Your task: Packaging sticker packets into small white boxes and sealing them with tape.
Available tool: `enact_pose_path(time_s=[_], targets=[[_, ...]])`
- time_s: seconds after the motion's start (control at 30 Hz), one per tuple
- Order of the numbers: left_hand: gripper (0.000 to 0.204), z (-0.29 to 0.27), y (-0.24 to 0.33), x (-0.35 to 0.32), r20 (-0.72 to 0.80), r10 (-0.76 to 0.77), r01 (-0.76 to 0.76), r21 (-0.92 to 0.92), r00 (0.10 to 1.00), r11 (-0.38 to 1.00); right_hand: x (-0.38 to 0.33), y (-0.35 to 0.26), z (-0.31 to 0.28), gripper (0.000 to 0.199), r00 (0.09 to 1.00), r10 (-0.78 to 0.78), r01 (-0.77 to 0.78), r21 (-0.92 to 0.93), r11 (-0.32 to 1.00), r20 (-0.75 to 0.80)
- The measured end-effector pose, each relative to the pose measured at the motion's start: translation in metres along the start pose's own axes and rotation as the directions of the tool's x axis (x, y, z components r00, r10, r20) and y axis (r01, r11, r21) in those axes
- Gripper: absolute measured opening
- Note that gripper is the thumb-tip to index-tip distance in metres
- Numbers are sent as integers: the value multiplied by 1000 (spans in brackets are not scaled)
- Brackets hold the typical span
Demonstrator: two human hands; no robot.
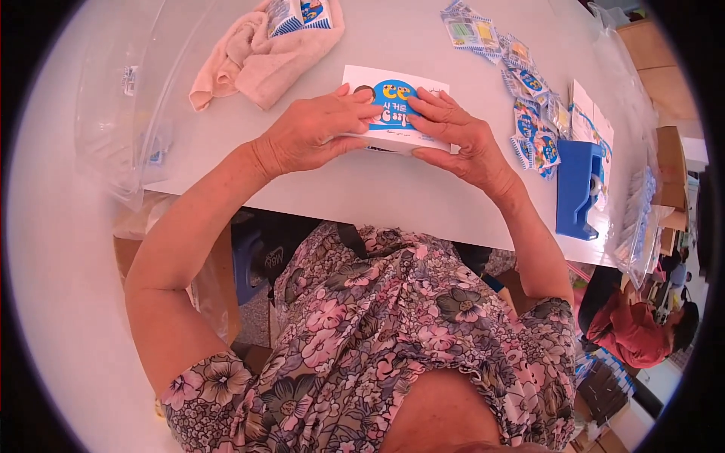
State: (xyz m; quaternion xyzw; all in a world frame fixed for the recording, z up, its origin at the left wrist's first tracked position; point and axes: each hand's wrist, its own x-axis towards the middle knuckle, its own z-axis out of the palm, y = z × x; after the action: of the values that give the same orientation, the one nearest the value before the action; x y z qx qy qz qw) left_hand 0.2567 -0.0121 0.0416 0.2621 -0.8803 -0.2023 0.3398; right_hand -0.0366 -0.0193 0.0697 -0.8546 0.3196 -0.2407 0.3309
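A small white cardboard box [396, 139] with a blue cartoon panel lies on the white table in front of me. My left hand [321, 127] holds its left end, fingers over the top and thumb along the near edge. At the other end my right hand [462, 136] grips it the same way, fingertips resting on the printed top and thumb at the near side. The box's end faces are hidden behind my hands.
Several small blue-and-white packets [535, 140] trail along the right, beside a blue tape dispenser [578, 189]. A pink towel [264, 57] with packets on it lies at the far left. Clear plastic [113, 98] covers the left edge. A person in red [634, 328] is at the right.
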Motion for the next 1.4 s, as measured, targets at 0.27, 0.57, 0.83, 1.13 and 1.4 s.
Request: enact_pose_path(time_s=[0.27,0.57,0.83,1.13,1.4], targets=[[32,0,0,-12,16,88,-88,35,996,995,-9,6,17,48,992,-76,76,-6,997,-102],[43,20,7,-11,-117,60,-34,213,991,976,-1,16,2,48,956,-293,277,-271,922,-19],[40,18,26,-9,-134,20,17,268,991,963,-4,12,4,43,960,-280,262,-318,911,-10],[18,13,41,-10,-166,50,23,410,985,912,-5,-6,6,48,958,-287,274,-323,906,7],[18,5,56,-1,-149,64,11,458,987,889,-11,-11,13,61,948,-316,272,-406,873,-45]])
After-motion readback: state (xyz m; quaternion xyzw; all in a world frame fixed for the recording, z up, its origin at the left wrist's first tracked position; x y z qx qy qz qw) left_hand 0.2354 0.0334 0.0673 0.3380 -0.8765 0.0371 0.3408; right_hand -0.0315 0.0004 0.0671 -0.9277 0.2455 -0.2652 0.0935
